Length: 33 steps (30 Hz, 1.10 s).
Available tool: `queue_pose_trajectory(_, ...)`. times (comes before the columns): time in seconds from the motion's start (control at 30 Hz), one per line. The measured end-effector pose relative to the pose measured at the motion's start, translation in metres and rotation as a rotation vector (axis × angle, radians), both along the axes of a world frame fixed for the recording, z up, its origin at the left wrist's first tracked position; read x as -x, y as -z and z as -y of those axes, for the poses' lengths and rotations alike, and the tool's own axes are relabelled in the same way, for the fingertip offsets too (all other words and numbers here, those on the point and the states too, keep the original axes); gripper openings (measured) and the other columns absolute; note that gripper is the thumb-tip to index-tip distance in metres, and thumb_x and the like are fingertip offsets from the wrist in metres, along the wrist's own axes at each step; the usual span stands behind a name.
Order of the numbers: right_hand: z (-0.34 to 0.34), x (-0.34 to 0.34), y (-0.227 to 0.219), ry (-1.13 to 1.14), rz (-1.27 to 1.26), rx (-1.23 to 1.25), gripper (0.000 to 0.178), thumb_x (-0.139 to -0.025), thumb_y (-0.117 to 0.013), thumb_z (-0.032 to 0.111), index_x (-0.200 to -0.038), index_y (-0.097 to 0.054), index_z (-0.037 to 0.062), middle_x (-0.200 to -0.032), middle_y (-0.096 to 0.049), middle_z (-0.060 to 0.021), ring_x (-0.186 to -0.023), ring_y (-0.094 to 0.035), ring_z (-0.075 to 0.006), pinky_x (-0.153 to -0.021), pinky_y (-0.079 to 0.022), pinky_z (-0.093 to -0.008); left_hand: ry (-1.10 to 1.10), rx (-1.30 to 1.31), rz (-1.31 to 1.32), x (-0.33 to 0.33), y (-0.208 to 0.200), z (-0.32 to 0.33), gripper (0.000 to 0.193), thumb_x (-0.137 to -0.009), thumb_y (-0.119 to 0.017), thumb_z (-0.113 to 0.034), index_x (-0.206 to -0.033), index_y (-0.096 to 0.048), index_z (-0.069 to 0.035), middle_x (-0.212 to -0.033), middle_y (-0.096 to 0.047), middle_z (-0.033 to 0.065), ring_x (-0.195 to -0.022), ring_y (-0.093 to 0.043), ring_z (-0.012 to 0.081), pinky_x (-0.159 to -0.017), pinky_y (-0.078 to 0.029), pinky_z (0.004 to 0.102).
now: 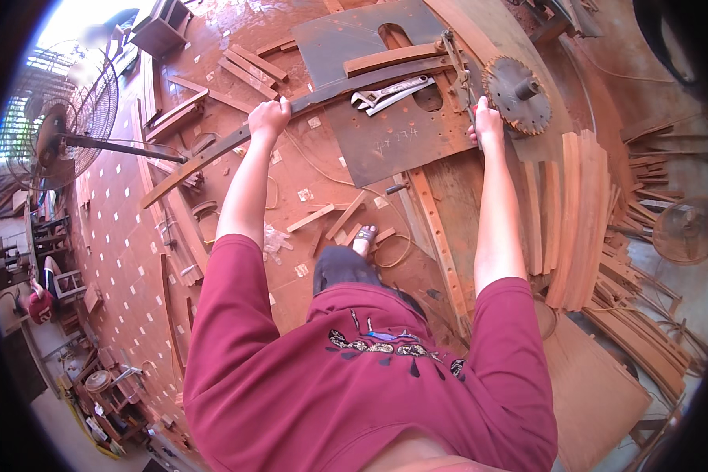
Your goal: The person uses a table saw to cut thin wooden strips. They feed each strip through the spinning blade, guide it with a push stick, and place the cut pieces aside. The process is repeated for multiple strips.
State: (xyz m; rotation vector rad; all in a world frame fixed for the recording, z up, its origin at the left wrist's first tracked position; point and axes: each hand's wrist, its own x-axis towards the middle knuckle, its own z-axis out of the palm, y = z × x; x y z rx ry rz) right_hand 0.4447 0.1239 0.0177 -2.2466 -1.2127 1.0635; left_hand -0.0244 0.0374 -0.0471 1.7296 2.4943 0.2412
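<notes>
My left hand (269,118) is closed round a long dark wooden bar (212,156), which slants from the lower left up across a metal plate (409,143). At the bar's far right end, my right hand (487,126) closes on the handle of a metal clamp (455,59). Just right of that hand stands a toothed circular saw blade (513,94) on a shaft. An adjustable wrench (389,93) lies on the plate below the bar, beside another silver tool. A shorter wooden strip (389,60) lies just above the bar.
A large fan (55,130) stands at the left. Stacked wooden slats (578,220) lie to the right. Loose wood pieces (346,216) and a cable are on the tiled floor (126,259) near my foot. Another person (41,303) is far left.
</notes>
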Motion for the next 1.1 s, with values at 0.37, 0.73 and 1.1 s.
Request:
queue_pose_trajectory(0.37, 0.039, -0.043, 0.007, 0.031, -0.071, -0.033, 0.070, -0.099, -0.039, 0.061, -0.108, -0.070, -0.0017, -0.072, -0.069, -0.0138, -0.054, -0.064, -0.0217, -0.051, -0.053, -0.0369, 0.016, -0.053, -0.021, -0.041, 0.002, 0.042, 0.058, -0.098, -0.038, -0.042, -0.081, -0.076, -0.002, -0.084, -0.073, 0.0216, -0.084, -0.072, 0.0386, -0.081, -0.056, 0.0482)
queue_pose_trajectory(0.73, 0.105, -0.119, 0.039, 0.068, -0.187, -0.018, 0.066, -0.096, -0.045, 0.058, -0.100, -0.068, -0.0031, -0.065, -0.064, -0.0131, -0.050, -0.061, -0.0215, -0.048, -0.051, -0.0370, 0.023, -0.086, 0.040, -0.102, 0.009, 0.125, 0.055, -0.097, -0.042, -0.041, -0.075, -0.076, -0.003, -0.076, -0.071, 0.0211, -0.074, -0.071, 0.0397, -0.073, -0.056, 0.0491)
queue_pose_trajectory(1.1, 0.184, -0.186, 0.041, 0.114, -0.240, -0.034, 0.059, -0.096, -0.048, 0.056, -0.084, -0.063, -0.0002, -0.061, -0.061, -0.0113, -0.045, -0.057, -0.0203, -0.044, -0.049, -0.0366, 0.330, -0.332, 0.171, -0.191, 0.008, 0.183, 0.035, -0.095, -0.060, -0.033, -0.109, -0.063, -0.001, -0.112, -0.062, 0.0166, -0.109, -0.059, 0.0340, -0.092, -0.046, 0.0472)
